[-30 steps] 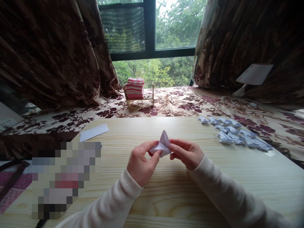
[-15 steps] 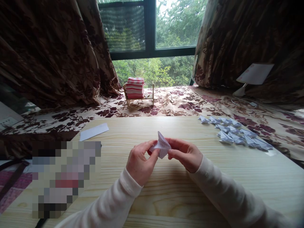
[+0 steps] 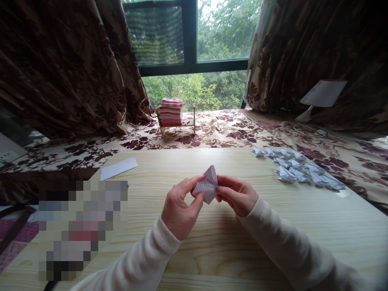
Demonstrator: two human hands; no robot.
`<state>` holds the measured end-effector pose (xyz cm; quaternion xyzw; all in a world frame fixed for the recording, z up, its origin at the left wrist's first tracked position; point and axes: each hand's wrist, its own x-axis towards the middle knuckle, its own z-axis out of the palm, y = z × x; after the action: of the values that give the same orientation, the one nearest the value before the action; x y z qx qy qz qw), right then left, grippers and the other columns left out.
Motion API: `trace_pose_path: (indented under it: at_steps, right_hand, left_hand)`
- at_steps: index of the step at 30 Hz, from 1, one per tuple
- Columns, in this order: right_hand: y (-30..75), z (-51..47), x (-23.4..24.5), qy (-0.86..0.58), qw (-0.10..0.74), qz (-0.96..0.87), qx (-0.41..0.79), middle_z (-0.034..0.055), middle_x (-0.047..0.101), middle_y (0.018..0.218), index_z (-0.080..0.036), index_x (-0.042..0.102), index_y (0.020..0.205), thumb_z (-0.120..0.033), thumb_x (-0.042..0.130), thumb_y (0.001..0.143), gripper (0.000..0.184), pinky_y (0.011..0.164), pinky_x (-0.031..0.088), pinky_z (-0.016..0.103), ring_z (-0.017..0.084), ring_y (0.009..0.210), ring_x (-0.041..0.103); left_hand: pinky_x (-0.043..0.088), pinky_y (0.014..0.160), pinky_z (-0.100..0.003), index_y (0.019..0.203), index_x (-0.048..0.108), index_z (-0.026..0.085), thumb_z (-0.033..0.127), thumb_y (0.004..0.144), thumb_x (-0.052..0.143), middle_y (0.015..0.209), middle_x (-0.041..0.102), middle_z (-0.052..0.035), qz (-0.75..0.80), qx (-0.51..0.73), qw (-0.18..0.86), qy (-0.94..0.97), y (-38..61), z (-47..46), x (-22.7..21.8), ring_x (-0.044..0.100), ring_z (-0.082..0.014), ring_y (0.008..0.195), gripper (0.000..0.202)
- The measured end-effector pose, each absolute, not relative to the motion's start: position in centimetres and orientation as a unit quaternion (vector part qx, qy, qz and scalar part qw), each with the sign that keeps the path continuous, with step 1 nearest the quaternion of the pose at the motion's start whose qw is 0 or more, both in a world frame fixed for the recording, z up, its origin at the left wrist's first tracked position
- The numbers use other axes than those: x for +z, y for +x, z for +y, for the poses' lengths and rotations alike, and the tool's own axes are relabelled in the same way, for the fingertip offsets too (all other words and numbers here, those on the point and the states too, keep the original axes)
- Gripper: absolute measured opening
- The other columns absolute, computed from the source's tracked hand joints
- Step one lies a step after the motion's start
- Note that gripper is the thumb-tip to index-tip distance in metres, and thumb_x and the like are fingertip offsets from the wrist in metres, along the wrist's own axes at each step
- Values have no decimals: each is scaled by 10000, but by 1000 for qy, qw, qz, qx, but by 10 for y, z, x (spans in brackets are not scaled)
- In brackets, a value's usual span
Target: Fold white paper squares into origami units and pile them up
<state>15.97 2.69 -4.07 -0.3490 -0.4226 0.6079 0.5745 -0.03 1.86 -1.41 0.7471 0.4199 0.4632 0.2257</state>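
Note:
A small piece of folded paper (image 3: 208,185), white with faint printed lines, is held up over the middle of the wooden table (image 3: 218,258). My left hand (image 3: 183,206) pinches its left side between thumb and fingers. On the other side, my right hand (image 3: 238,195) grips the paper's right edge with thumb and forefinger. One pointed flap stands upward and another corner points down. Several folded paper pieces (image 3: 298,171) lie in rows at the table's far right.
A flat white paper strip (image 3: 119,168) lies at the back left. A pixelated patch (image 3: 81,230) covers something left of my arm. Behind the table, folded pink-striped cloths (image 3: 171,112) sit on a small wooden stand, and a white lamp (image 3: 323,93) stands right.
The upper flap of the folded paper has swung right and looks broader. My right fingers have drawn closer together at its edge. The view has shifted slightly.

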Motion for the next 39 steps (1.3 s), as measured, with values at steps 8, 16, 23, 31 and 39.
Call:
trace_pose_path:
  at_steps: [8,16,23,31,39]
  right_hand:
    - [155,26,-42,-384,557,-443,588,-6,645,635,-167,684,819,-325,775,616,273,445,388,215,66,472,472]
    - [156,25,-43,-375,533,-487,582,27,690,792,-178,654,866,-315,776,619,308,463,410,201,112,622,584]
    - [161,25,-45,-384,507,-508,581,37,684,776,-171,607,1037,-318,756,643,447,474,407,229,121,599,574]
    - [158,18,-40,-467,544,-634,289,-9,556,734,-210,470,1126,-248,639,726,436,493,425,247,112,560,500]
    - [154,8,-24,-402,459,-792,-12,95,514,872,-146,608,882,-243,623,755,160,666,485,366,208,778,520]
  left_hand:
    - [472,803,-291,1012,637,144,116,737,604,937,657,-65,415,476,233,739,0,20,-15,605,-177,873,279]
    - [459,721,-298,839,628,153,168,745,615,802,645,-41,436,475,168,746,-4,22,-15,592,-169,750,96]
    - [425,704,-303,682,612,183,211,786,551,646,632,-2,459,435,108,767,-8,22,-11,552,-154,652,124]
    - [489,520,-242,631,589,141,328,639,650,538,567,24,490,489,549,469,-7,34,-10,531,-106,508,196]
    - [512,419,-230,669,592,117,342,565,705,513,595,-2,496,462,630,379,-7,34,-4,553,-105,451,272]
